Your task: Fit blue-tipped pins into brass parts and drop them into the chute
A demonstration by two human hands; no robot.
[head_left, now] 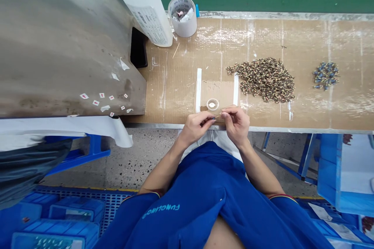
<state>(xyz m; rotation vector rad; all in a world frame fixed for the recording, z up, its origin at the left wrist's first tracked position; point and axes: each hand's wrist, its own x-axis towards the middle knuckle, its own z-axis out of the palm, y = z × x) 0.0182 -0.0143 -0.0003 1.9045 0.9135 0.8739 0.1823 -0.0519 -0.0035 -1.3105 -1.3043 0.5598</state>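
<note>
The fingertips of the left hand point(210, 119) and right hand point(224, 114) are closed in two pinches, meeting around a thin, pale sliver point(217, 117), too small to identify. Both pinches appear clamped on it, held just above the near edge of a workbench covered in corrugated cardboard point(306, 35).

At 12 o'clock, just beyond the fingers, a small clear ring point(212, 104) lies on a cardboard patch point(219, 93), which sits between two upright white strips of tape point(199, 89). Farther out at 2 o'clock is a wide heap of tiny brown-speckled parts point(264, 79), and beyond it, toward 3 o'clock, a smaller heap of blue-and-grey parts point(325, 76) — the two well apart.

At 11 o'clock a round plastic tub point(182, 25) holding scraps stands beside a tilted white plastic bottle with a blue cap point(144, 7). At 9 o'clock, small red-marked paper scraps point(101, 101) lie on a grey metal panel point(61, 42).

Behind the hands, at 6 o'clock, are the person's blue sleeves point(140, 218); blue crates point(55, 218) sit on the floor below.
</note>
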